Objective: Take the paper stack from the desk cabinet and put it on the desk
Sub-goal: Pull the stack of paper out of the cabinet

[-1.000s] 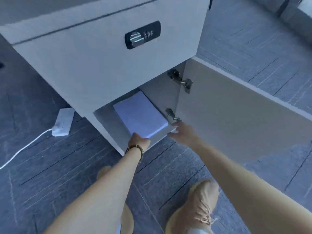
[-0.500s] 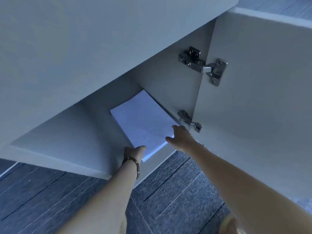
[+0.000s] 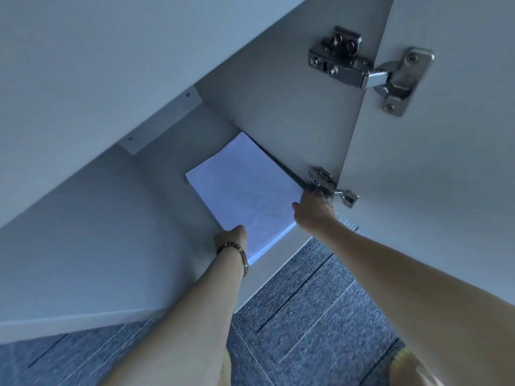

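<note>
A white paper stack (image 3: 245,190) lies flat on the floor of the open desk cabinet (image 3: 117,240), close to its right wall. My left hand (image 3: 232,237), with a beaded bracelet on the wrist, holds the stack's near left corner. My right hand (image 3: 313,208) grips the stack's right edge, just below the lower door hinge (image 3: 330,185). The fingers of both hands are partly hidden under or behind the paper. The desk top is out of view.
The cabinet door (image 3: 434,168) stands open on the right, held by an upper hinge (image 3: 367,69) and the lower one. The drawer front overhangs at upper left. Grey-blue carpet tiles (image 3: 312,319) cover the floor below. A shoe tip (image 3: 409,369) shows at bottom right.
The view has moved lower and nearer to the cabinet opening. Both hands have reached further in along the stack's edges; the stack lies in the same place.
</note>
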